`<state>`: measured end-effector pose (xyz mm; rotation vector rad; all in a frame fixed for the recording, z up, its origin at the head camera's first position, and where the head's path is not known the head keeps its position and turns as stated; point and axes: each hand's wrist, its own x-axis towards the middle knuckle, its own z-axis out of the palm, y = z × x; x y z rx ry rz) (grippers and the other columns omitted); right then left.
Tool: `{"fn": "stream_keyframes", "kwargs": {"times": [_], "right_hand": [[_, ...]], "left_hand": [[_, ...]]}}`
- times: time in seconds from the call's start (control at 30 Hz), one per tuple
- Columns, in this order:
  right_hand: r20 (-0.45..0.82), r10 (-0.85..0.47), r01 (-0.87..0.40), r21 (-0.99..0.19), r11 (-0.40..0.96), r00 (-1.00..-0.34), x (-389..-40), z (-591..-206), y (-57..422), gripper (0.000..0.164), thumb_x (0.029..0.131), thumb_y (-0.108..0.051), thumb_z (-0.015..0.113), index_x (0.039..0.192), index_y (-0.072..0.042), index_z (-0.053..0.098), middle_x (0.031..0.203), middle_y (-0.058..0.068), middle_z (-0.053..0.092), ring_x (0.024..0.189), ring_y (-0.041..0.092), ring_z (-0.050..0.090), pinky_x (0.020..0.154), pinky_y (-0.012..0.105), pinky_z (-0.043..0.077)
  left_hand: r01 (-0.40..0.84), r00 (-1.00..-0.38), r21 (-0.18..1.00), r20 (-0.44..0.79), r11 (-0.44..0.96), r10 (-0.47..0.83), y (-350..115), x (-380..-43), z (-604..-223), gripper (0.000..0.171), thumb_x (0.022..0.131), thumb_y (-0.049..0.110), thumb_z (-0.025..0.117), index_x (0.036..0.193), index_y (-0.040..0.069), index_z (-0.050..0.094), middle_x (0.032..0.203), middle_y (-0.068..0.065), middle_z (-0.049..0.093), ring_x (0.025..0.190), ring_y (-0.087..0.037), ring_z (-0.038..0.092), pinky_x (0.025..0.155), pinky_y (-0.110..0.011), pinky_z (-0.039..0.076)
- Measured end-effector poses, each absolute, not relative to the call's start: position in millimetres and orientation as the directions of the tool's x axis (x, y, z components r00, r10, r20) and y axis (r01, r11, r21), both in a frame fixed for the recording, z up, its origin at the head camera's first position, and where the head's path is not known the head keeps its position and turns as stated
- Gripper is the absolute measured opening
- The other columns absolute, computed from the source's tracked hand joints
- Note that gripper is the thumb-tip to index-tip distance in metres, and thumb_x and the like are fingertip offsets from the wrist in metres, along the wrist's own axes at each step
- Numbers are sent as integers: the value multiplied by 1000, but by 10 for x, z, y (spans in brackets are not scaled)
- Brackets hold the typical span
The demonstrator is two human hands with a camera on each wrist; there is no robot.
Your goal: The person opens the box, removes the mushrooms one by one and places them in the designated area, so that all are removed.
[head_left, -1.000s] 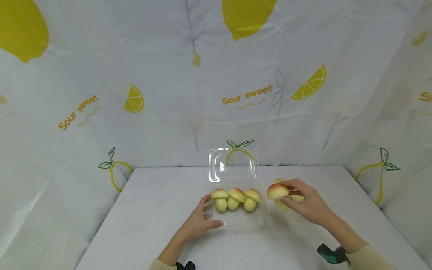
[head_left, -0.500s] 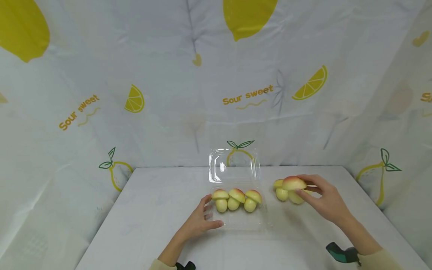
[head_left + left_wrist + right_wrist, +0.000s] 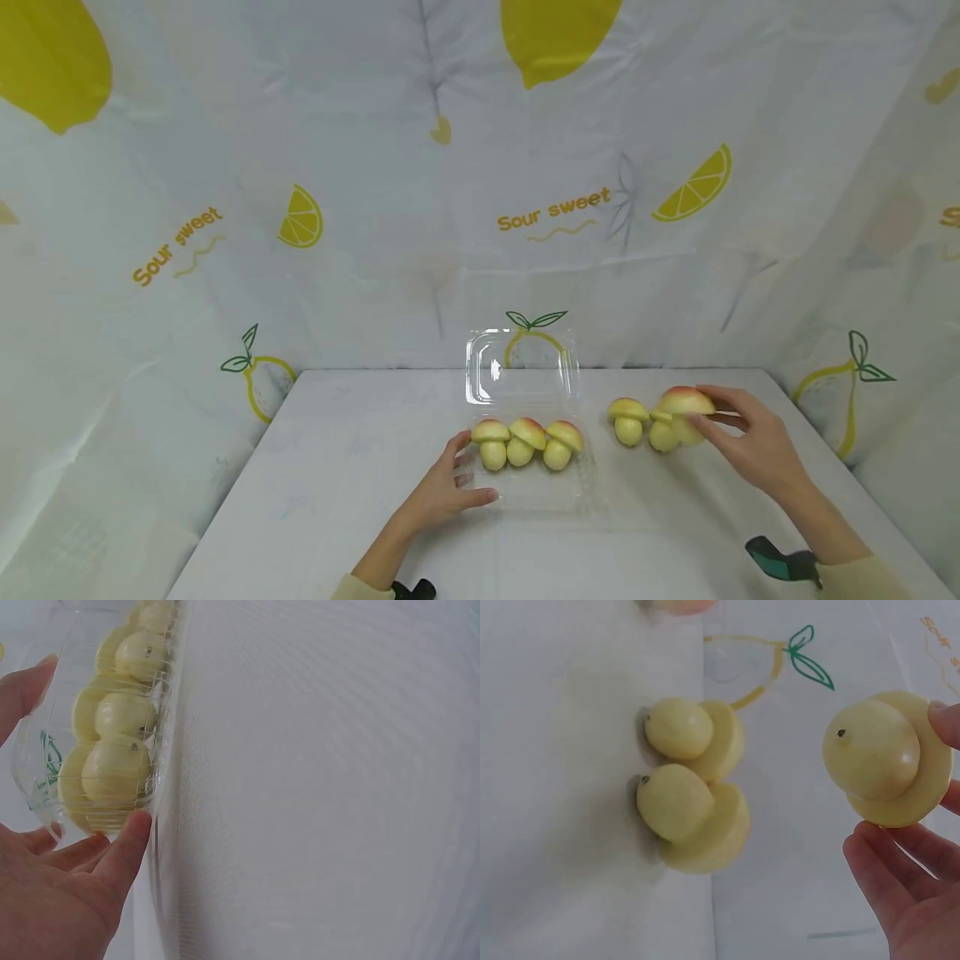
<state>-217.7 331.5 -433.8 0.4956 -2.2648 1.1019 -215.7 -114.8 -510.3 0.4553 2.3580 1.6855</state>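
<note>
In the head view, my left hand point(image 3: 444, 492) holds the near-left corner of a clear plastic clamshell box point(image 3: 543, 497), fingers at its left wall and thumb along the front. Its lid stands raised at the back. Three toy mushrooms point(image 3: 525, 442) with reddish-yellow caps and pale round stems sit inside in a row. My right hand point(image 3: 750, 437) pinches another toy mushroom point(image 3: 874, 754) by its cap, thumb on one side and fingers on the other. In the right wrist view it hangs above the table, its stem's dark tip toward the camera.
Right of the box, two more toy mushrooms stand on the white table point(image 3: 360, 450), one mushroom point(image 3: 628, 422) apart and the other mushroom point(image 3: 663, 436) partly overlapped by the held one. A white lemon-print cloth point(image 3: 375, 275) hangs behind the table and along its sides.
My right hand has moved to the right, away from the box, carrying the pinched toy mushroom past the two standing ones. The left hand stays at the box corner.
</note>
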Motion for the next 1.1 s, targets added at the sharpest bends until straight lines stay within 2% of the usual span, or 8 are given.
{"fn": "stream_keyframes", "kwargs": {"times": [0.23,0.5,0.73,0.8,0.87,0.97,1.03,1.1], "right_hand": [[581,-33,-468,-619,630,-813,-2231,-4438,3512,41,88,-2,78,126,5,63,114,-28,55,99,-17,53,79,3,47],[535,12,-388,-628,675,-845,-2289,-4536,3667,40,91,-11,78,125,5,64,112,-26,54,95,-18,51,76,1,46],[434,39,-276,-639,718,-900,-2321,-4600,3782,45,95,-22,74,128,6,61,114,20,65,89,-23,46,70,2,45],[401,46,-240,-632,737,-915,-2332,-4627,3806,47,96,-26,73,129,5,61,115,26,65,88,-23,45,67,4,46],[377,55,-209,-623,754,-925,-2343,-4659,3825,49,96,-29,73,129,5,61,115,28,65,89,-13,53,65,9,48],[344,69,-168,-611,773,-936,-2354,-4710,3855,51,96,-32,72,130,5,60,117,31,64,94,18,67,62,15,49],[324,77,-145,-609,780,-943,-2364,-4737,3877,53,97,-34,71,129,6,59,117,33,63,98,41,66,61,18,49],[302,86,-124,-610,782,-949,-2376,-4760,3898,55,97,-35,70,130,8,57,118,35,61,102,51,62,61,20,50]], "left_hand": [[123,-932,944,3,306,362,-1141,-2154,-5095,103,84,25,86,159,4,20,162,-25,26,140,-50,40,109,-54,43],[111,-932,946,-7,304,363,-1141,-2138,-5065,104,83,26,87,159,5,20,162,-25,25,140,-49,39,110,-54,43],[115,-931,946,-4,304,366,-1138,-2141,-5066,104,83,27,87,159,4,20,162,-24,25,142,-49,37,110,-53,43],[114,-931,945,-6,305,365,-1138,-2138,-5062,104,83,26,87,159,4,20,162,-24,25,141,-49,37,110,-54,43],[114,-932,945,-6,307,363,-1137,-2136,-5059,104,83,26,87,159,4,20,162,-24,25,141,-49,38,109,-54,43],[117,-932,944,-3,308,362,-1135,-2137,-5058,104,83,25,87,159,4,20,162,-24,25,141,-49,38,109,-54,44],[119,-931,944,0,306,364,-1134,-2139,-5059,103,83,25,87,159,4,20,162,-24,25,141,-49,37,110,-54,43],[120,-931,944,0,307,364,-1135,-2138,-5061,103,83,24,87,159,3,20,162,-24,25,142,-49,36,110,-54,43]]}}
